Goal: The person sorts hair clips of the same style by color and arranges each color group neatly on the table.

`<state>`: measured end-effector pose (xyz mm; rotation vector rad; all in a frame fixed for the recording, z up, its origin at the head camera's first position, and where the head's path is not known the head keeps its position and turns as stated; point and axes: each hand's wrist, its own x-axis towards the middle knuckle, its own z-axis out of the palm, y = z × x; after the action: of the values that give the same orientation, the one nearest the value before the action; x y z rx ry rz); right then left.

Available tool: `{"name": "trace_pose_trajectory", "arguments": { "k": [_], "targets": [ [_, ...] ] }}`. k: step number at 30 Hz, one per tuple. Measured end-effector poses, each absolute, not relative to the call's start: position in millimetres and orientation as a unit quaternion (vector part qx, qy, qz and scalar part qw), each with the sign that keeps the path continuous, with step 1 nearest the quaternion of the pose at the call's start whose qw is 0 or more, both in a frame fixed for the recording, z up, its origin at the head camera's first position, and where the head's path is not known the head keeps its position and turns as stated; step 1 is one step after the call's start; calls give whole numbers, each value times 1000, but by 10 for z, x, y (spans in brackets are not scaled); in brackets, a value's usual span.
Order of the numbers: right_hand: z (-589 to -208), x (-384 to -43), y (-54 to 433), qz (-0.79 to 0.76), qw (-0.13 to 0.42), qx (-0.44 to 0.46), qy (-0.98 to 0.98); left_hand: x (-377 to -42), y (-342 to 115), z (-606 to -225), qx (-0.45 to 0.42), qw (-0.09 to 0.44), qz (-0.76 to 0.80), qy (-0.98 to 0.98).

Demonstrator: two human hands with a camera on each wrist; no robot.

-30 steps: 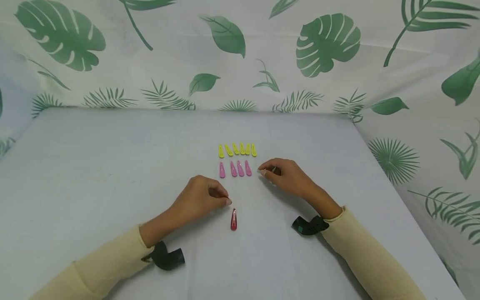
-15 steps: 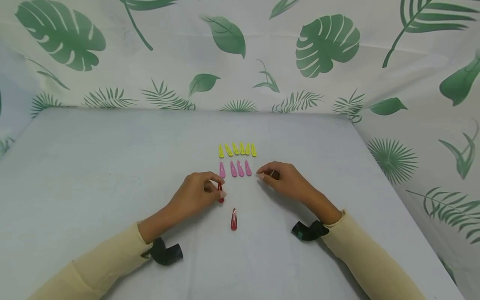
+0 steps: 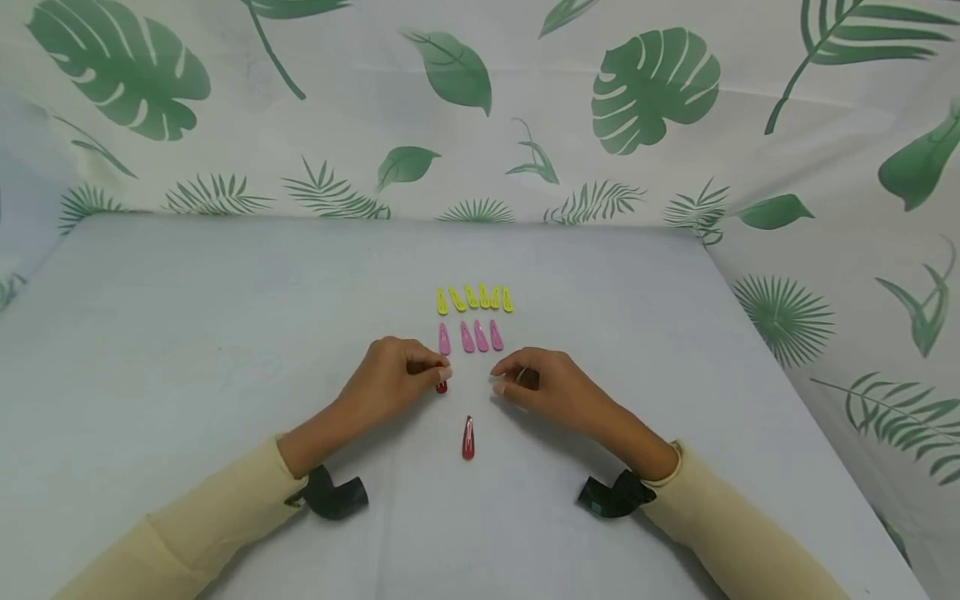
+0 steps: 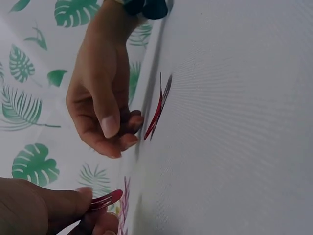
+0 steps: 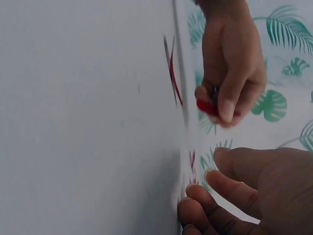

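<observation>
Between thumb and fingers, my left hand (image 3: pixel 390 371) pinches a red hair clip (image 3: pixel 442 387), just below the leftmost pink clip in the head view. The left wrist view shows the rounded end of that held clip (image 4: pixel 115 197) sticking out past the fingertips. To the right, my right hand (image 3: pixel 551 383) hovers low over the table, fingers bent and thumb apart, with nothing between them. A second red hair clip (image 3: pixel 468 438) lies on the table, nearer the person than both hands. Above the hands lies a row of several pink hair clips (image 3: pixel 482 337).
Beyond the pink row is a row of several yellow hair clips (image 3: pixel 483 297). All lie on a white table (image 3: pixel 225 350). A leaf-printed cloth (image 3: pixel 525 108) hangs behind and along the right side. Black wrist cameras (image 3: pixel 333 497) sit low beside both cuffs.
My left hand has carried its red clip up and slightly left, turning it upright toward the pink row. My right hand has come down and left, toward the left hand.
</observation>
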<state>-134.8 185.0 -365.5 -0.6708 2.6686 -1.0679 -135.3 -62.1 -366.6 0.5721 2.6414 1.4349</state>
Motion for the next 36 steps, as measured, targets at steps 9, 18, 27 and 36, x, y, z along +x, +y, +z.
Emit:
{"name": "trace_pose_trajectory", "arguments": {
  "k": [9,18,27,36],
  "targets": [
    [-3644,-1097,1645,-366,113,-262,886,-1394,-629,-3682,175,64,478,859],
    [-3655,-971,1521,-284,75,-266,918,-1408,-637,-3716,194,62,454,868],
    [-3663,-989,1546,-303,75,-279,908,-1428,-637,-3736,207,60,441,871],
    [-3673,-1088,1617,-418,110,-261,863,-1429,-620,-3754,211,51,450,866]
  ]
}}
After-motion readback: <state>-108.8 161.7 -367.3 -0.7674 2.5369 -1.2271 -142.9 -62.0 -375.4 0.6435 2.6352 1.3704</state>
